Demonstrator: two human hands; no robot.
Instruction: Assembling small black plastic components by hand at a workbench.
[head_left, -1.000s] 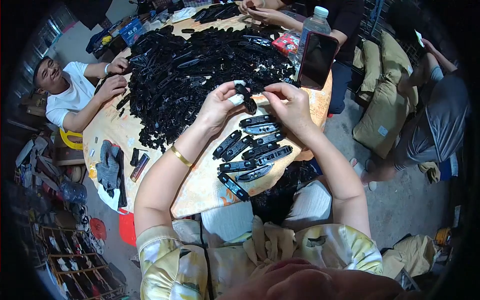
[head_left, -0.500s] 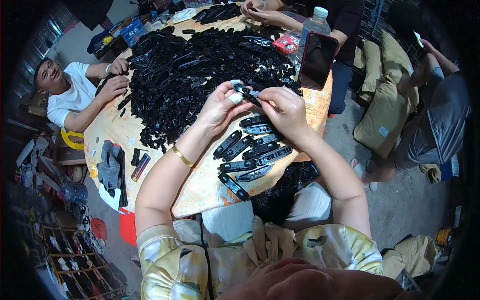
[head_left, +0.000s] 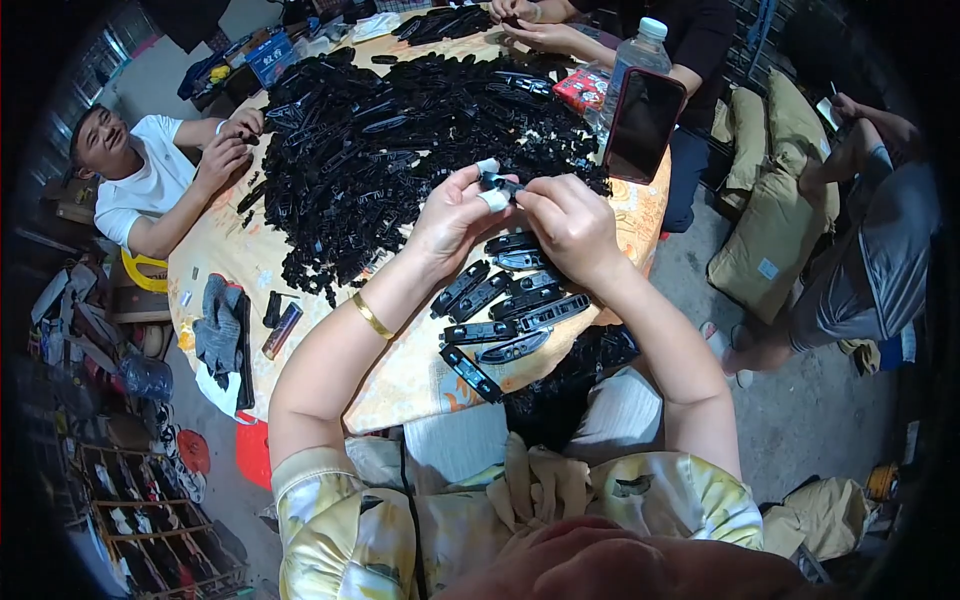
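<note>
Over the near edge of a big heap of black plastic parts (head_left: 390, 140), my two hands meet on one small black plastic part (head_left: 503, 186). My left hand (head_left: 450, 213), white wraps on its thumb and a finger, is closed round one end. The fingertips of my right hand (head_left: 567, 222) pinch the other end; they hide much of the part. Below them, several long, narrow black pieces (head_left: 497, 330) lie in loose rows on the patterned tablecloth (head_left: 395, 385). One more long piece (head_left: 470, 373) lies tilted nearest to me.
A phone (head_left: 645, 125) stands upright by a clear bottle (head_left: 640, 55) and a red packet (head_left: 582, 90). Grey gloves (head_left: 220, 325) and a battery-like cylinder (head_left: 283, 331) lie at the left. Co-workers' hands (head_left: 225, 150) are at the table's left and far sides. Sacks (head_left: 770, 240) stand at the right.
The black part has turned and tilted between my fingers, and my right hand has come a little closer to my left. The left co-worker's hands have drawn together.
</note>
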